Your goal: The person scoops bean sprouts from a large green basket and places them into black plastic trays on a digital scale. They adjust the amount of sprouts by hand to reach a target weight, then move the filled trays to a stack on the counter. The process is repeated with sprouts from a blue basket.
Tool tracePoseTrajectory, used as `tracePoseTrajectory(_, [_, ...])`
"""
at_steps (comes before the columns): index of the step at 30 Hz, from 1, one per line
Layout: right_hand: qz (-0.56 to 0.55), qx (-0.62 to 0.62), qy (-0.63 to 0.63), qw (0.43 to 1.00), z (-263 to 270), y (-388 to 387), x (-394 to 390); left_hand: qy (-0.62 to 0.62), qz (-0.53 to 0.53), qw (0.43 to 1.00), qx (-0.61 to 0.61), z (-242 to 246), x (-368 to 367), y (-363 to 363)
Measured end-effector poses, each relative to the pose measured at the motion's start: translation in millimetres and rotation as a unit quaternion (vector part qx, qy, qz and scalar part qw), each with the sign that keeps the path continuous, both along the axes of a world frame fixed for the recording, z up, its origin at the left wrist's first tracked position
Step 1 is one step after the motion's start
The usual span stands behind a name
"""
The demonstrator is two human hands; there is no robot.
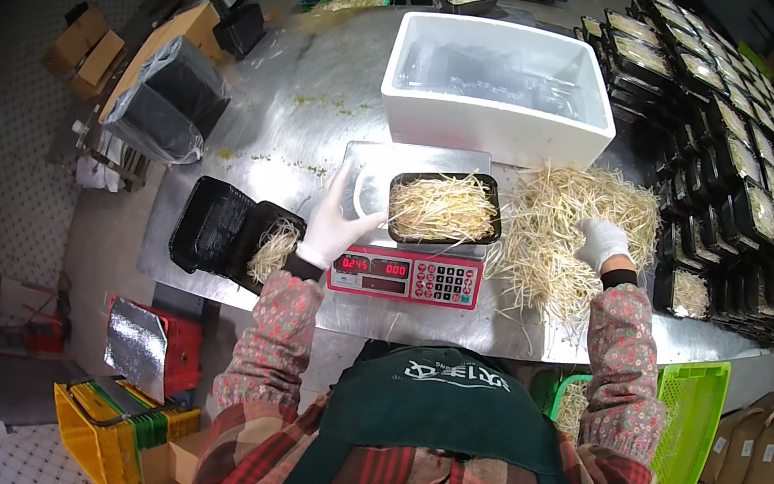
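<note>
A black plastic tray filled with bean sprouts [445,209] rests on the plate of a red and silver digital scale [406,275] with lit red digits. My left hand [337,223], in a white glove, is at the tray's left side. Its thumb and fingers are spread, with the thumb tip close to the rim; whether it touches is not clear. To the right lies a loose heap of bean sprouts [542,267]. My gloved right hand [601,244] is on that heap with curled fingers, and what they may hold is hidden.
Behind the scale stands a white foam box [496,126] with clear plastic lids inside. Stacked packed sprout trays [742,158] line the right side. Nested empty black trays [211,225] and another tray with some sprouts [273,251] are left. A green crate [686,441] stands below the table's right edge.
</note>
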State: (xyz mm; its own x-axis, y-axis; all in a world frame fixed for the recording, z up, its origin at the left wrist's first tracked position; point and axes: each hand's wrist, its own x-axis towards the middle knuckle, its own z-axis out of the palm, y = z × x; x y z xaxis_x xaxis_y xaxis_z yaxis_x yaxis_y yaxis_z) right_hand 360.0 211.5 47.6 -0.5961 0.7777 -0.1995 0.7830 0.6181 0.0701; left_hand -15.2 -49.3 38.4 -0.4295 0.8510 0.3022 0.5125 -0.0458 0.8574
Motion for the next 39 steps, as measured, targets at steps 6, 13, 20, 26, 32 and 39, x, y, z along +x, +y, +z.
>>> tracePoseTrajectory(6, [0.23,-0.082,0.342,0.908,31,-85,-99,0.043,0.015,0.999,-0.017,-29,38,6])
tracePoseTrajectory(13, [0.244,-0.101,0.464,0.846,-1,-65,-90,0.176,0.008,0.984,-0.012,-44,46,15])
tracePoseTrajectory(20, [0.069,0.049,0.258,0.962,11,-30,-55,0.04,0.038,0.998,-0.034,-47,46,6])
tracePoseTrajectory(26, [0.25,0.069,0.28,0.924,-30,-87,-170,0.32,0.011,0.943,-0.093,-41,69,59])
tracePoseTrajectory(32, [0.126,-0.014,0.361,0.924,-47,-96,-172,0.397,-0.026,0.908,-0.132,-41,76,84])
tracePoseTrajectory(39, [0.122,-0.108,0.492,0.855,-8,-89,-154,0.34,-0.03,0.937,-0.074,-43,68,72])
